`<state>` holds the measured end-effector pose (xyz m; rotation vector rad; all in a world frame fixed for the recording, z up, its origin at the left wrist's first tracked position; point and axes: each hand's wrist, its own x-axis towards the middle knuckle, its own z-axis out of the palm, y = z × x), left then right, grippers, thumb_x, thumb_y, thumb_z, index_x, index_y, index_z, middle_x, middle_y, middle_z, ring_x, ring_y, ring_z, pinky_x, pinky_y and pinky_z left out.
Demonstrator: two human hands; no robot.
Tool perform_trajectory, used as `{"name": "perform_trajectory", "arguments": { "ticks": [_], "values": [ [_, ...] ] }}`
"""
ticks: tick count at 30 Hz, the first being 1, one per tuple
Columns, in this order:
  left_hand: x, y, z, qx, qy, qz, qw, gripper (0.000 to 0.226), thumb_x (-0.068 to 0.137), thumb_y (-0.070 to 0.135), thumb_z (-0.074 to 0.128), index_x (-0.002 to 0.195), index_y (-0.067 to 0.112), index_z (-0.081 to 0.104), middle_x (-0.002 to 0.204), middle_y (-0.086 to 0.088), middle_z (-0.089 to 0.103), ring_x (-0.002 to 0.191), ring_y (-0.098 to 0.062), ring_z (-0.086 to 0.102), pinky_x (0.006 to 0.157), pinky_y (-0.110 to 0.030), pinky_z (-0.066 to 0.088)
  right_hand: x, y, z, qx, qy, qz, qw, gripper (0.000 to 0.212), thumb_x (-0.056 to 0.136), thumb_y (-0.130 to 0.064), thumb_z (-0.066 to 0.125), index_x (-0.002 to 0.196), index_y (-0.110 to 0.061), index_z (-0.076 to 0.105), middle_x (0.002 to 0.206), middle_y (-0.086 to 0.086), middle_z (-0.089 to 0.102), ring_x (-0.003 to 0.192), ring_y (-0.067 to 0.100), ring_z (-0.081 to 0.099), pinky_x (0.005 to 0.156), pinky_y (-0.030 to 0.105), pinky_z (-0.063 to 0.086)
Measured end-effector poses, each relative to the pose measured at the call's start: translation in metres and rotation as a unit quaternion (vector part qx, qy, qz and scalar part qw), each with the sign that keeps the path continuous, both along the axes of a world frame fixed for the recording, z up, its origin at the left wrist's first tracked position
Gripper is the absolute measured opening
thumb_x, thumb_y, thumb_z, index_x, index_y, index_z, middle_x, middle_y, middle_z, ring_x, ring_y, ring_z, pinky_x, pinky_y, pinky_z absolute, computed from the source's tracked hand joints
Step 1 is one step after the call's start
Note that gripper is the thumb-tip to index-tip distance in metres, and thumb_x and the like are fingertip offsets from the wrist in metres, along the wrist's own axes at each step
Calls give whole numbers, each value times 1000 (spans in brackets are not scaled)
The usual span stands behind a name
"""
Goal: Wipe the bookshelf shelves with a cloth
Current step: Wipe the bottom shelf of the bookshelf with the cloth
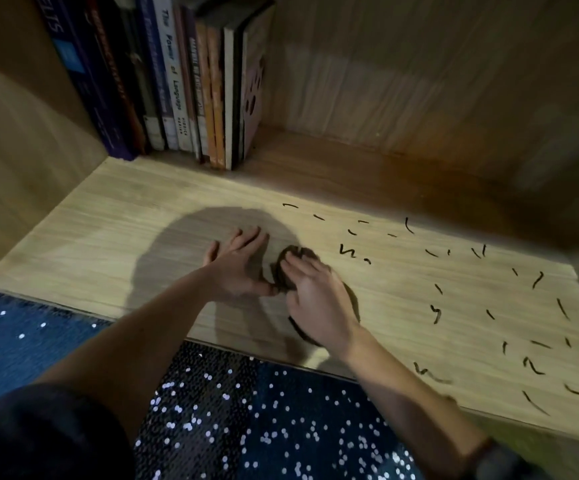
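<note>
— Where's the cloth (300, 252)?

— Near the middle of the shelf (125, 220), towards its front edge. It's dark and bunched, and mostly hidden under the right hand (315, 299).

— Is that hand gripping it?

— It looks like pressing. The palm lies on top with the fingers fairly straight across the bunch.

— And the left hand (237, 268)?

— Released, flat on the wood just beside the cloth, fingers spread. Its thumb reaches the cloth's edge.

— What else is on the shelf?

— Short dark marks (537, 279) scattered over the right half, from beside the cloth out to the corner. A row of books (184, 81) stands upright at the back left. Below the front edge there's blue sequinned fabric (229, 410).
</note>
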<state>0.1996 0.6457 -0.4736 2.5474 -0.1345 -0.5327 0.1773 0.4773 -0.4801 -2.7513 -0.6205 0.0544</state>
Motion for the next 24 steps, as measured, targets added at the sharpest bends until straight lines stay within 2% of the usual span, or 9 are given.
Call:
{"name": "perform_trajectory", "arguments": {
  "ticks": [2, 6, 10, 15, 17, 19, 24],
  "values": [
    [2, 1, -1, 1, 0, -13, 1000, 103, 76, 49, 70, 150, 29, 1, 157, 10, -11, 143, -12, -16, 113, -40, -12, 33, 4, -1, -32, 32, -33, 998, 51, 91, -15, 45, 141, -19, 37, 149, -2, 34, 136, 24, 31, 111, 36, 23],
    [3, 2, -3, -1, 6, -16, 1000, 106, 74, 49, 71, 150, 27, -1, 157, 8, -12, 143, -13, -17, 113, -42, -12, 73, 26, 18, -86, 42, -62, 993, 51, 93, -17, 43, 142, -11, 34, 152, 3, 28, 136, 28, 28, 111, 40, 23],
    [5, 2, -4, -12, 9, -23, 1000, 104, 74, 46, 72, 150, 26, 4, 158, 7, -9, 143, -15, -16, 113, -40, -12, 14, 20, 19, -56, 39, -55, 996, 54, 94, -20, 44, 145, -16, 30, 154, -3, 22, 140, 23, 21, 114, 37, 15],
    [24, 14, 9, 28, -10, -46, 999, 103, 69, 49, 74, 149, 22, 15, 156, 2, 7, 141, -26, 3, 114, -40, 7, -36, 12, 13, -47, 36, -84, 995, 53, 93, -21, 44, 144, -23, 30, 153, -11, 23, 140, 12, 19, 115, 30, 8],
    [37, 28, 11, 78, -21, -40, 996, 113, 65, 61, 73, 150, 21, 11, 158, 1, -1, 143, -27, -6, 117, -44, 1, -31, 15, 12, -46, 46, -95, 993, 53, 93, -22, 44, 144, -22, 30, 153, -11, 23, 140, 12, 19, 115, 28, 7],
    [47, 41, 8, 90, -11, -28, 995, 122, 59, 69, 70, 151, 21, 5, 158, 2, -8, 144, -25, -13, 117, -46, -4, -19, 19, 14, -57, 51, -90, 993, 53, 94, -22, 44, 145, -20, 30, 154, -9, 21, 140, 14, 18, 114, 28, 7],
    [49, 50, -3, 42, 19, -48, 998, 129, 59, 64, 74, 150, 22, -8, 156, 4, -20, 142, -23, -22, 115, -45, -12, 48, 36, 14, -90, 45, -125, 987, 54, 94, -23, 42, 145, -10, 28, 154, 6, 21, 140, 25, 21, 115, 35, 15]
  ]
}}
